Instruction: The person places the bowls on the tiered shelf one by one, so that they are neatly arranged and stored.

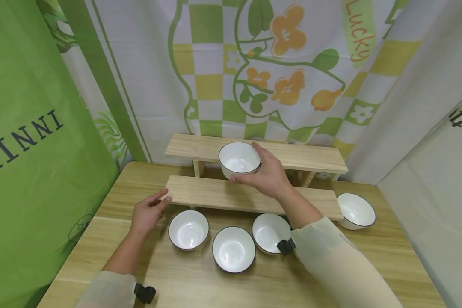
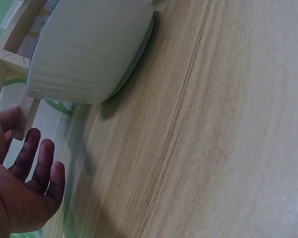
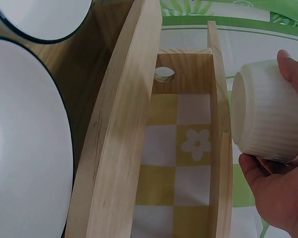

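Note:
A white bowl [image 1: 239, 158] with a dark rim is gripped by my right hand [image 1: 271, 173], thumb at its near side and fingers at its far right. It overlaps the upper board of a two-step wooden shelf [image 1: 215, 191] in the head view. Its ribbed outer wall [image 3: 268, 111] shows in the right wrist view, close beside the upper board. My left hand [image 1: 148, 214] holds the left end of the lower board between thumb and index finger; its other fingers [image 2: 42, 163] hang loosely bent.
Before the shelf stand a left bowl [image 1: 188, 230], a middle bowl [image 1: 234, 250] and a right bowl [image 1: 270, 233], partly behind my right sleeve. Another bowl [image 1: 356, 211] sits by the shelf's right end. Behind the wooden table [image 1: 200, 286] hangs a patterned curtain [image 1: 146, 85].

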